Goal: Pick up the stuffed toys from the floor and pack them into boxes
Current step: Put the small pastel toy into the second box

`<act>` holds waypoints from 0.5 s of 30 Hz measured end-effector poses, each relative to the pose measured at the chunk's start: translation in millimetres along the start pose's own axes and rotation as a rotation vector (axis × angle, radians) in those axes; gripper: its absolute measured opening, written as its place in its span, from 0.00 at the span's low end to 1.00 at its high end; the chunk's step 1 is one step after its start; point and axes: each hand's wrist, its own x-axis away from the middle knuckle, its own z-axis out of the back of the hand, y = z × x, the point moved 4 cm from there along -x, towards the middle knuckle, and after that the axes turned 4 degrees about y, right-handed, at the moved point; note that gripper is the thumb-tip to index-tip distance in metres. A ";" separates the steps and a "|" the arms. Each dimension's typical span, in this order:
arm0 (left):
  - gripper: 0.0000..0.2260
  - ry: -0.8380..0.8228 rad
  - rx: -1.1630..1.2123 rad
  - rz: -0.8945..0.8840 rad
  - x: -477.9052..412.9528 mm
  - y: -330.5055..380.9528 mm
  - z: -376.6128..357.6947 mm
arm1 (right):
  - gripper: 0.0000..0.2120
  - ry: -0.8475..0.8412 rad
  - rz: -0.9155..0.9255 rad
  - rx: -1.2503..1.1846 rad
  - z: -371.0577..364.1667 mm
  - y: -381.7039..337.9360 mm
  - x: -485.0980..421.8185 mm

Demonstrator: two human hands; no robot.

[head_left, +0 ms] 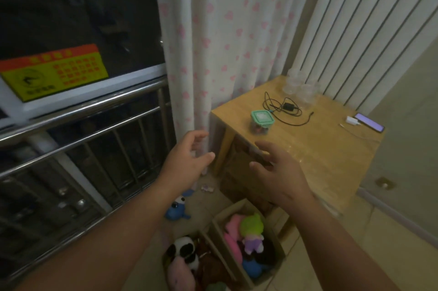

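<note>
My left hand (pixel 187 160) and my right hand (pixel 279 172) are both raised in mid-air with fingers spread, holding nothing. Between and behind them a cardboard box (pixel 239 172) stands under the wooden table. Below on the floor, an open cardboard box (pixel 277 252) holds a pink toy, a green-headed doll (pixel 252 231) and a blue toy. A second open box (pixel 166 260) to its left holds a panda toy (pixel 183 249) and a pink plush. A blue stuffed toy (pixel 176 207) lies on the floor under my left wrist.
A wooden table (pixel 331 148) at right carries a green-lidded jar (pixel 262 121), black cable with charger (pixel 288 108), clear glasses (pixel 299 85) and a phone (pixel 369 122). A steel railing (pixel 78 120) runs along the left. A pink-hearted curtain (pixel 225 41) hangs behind.
</note>
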 end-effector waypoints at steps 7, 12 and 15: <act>0.19 0.127 -0.030 0.026 40.9 2.9 22.4 | 0.24 -0.102 0.123 -0.024 -7.3 -22.7 13.7; 0.19 0.152 -0.060 0.069 69.2 -9.6 38.6 | 0.23 -0.161 0.165 -0.029 -24.6 -30.9 29.5; 0.19 0.165 -0.071 0.084 76.2 -17.5 55.3 | 0.24 -0.208 0.176 -0.025 -39.2 -41.5 37.0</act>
